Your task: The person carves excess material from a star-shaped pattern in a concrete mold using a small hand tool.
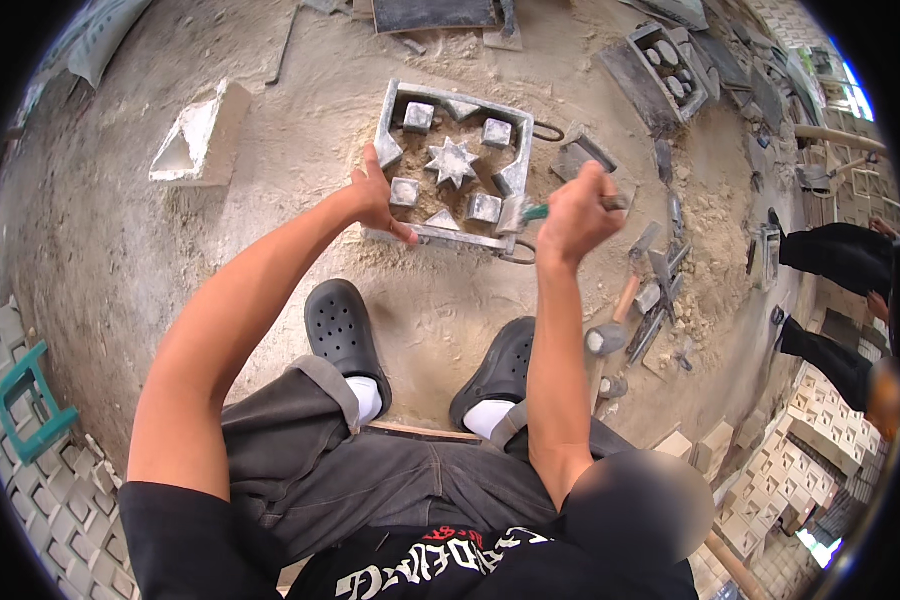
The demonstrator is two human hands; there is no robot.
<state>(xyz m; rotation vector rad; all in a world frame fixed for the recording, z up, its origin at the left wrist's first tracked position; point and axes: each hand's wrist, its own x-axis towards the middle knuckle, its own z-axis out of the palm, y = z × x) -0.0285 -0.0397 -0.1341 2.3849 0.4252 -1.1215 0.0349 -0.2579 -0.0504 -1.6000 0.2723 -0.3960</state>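
A square grey metal mould (457, 238) lies on the dusty ground in front of my feet. Inside it are a raised star (453, 163), several small blocks and wedge shapes along the walls, with sandy powder between them. My left hand (374, 198) grips the mould's near left corner, thumb along the near wall and a finger up the left wall. In my right hand (580, 215), closed in a fist, is a brush with a green part (535, 212). Its pale bristle end meets the mould's near right corner. Wire loops stick out from the mould's right side.
A white cast block (202, 140) with a triangular hollow stands at the left. Hammers (610, 335) and metal bars lie at the right. Beyond them sits another mould (670, 75) with round pieces. A green stool (35, 403) is far left; another person (835, 250) stands far right.
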